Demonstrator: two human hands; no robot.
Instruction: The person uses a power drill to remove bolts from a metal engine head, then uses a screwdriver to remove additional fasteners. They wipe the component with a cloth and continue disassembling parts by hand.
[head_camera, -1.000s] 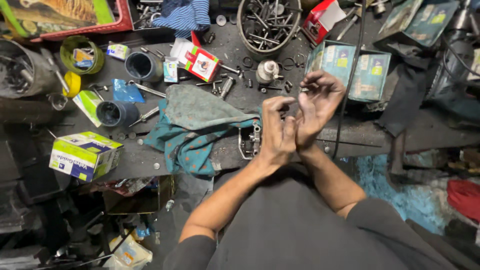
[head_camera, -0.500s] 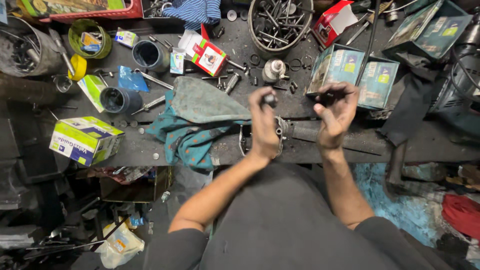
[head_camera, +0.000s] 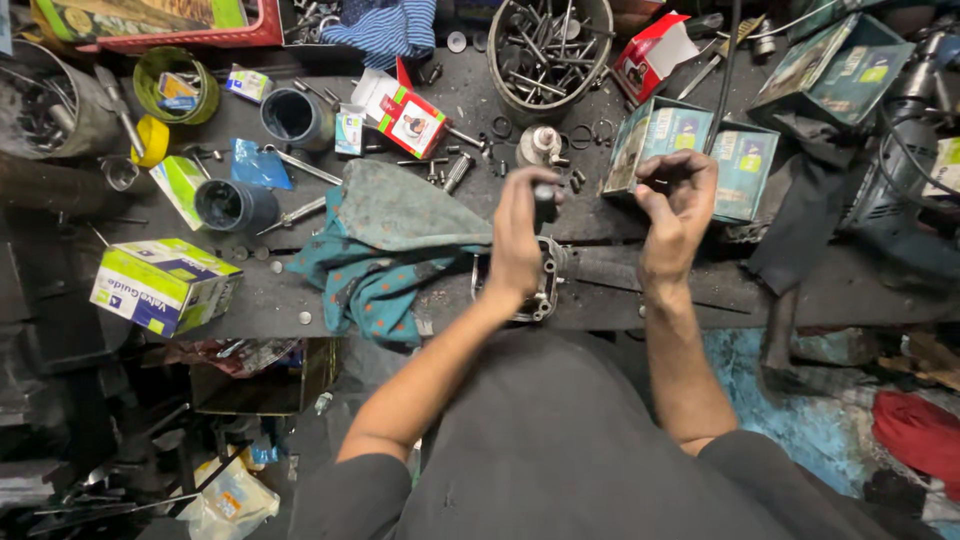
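My hands have parted since a moment ago: my left hand (head_camera: 520, 240) pinches a short dark cylindrical part (head_camera: 544, 200) above the metal housing (head_camera: 545, 285) on the counter (head_camera: 620, 280) (greasy), my right hand (head_camera: 672, 205) curled, apparently empty.

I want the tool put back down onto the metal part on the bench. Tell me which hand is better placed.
Left. The left hand grips the dark tool right above the metal part; the right hand is curled off to the side.
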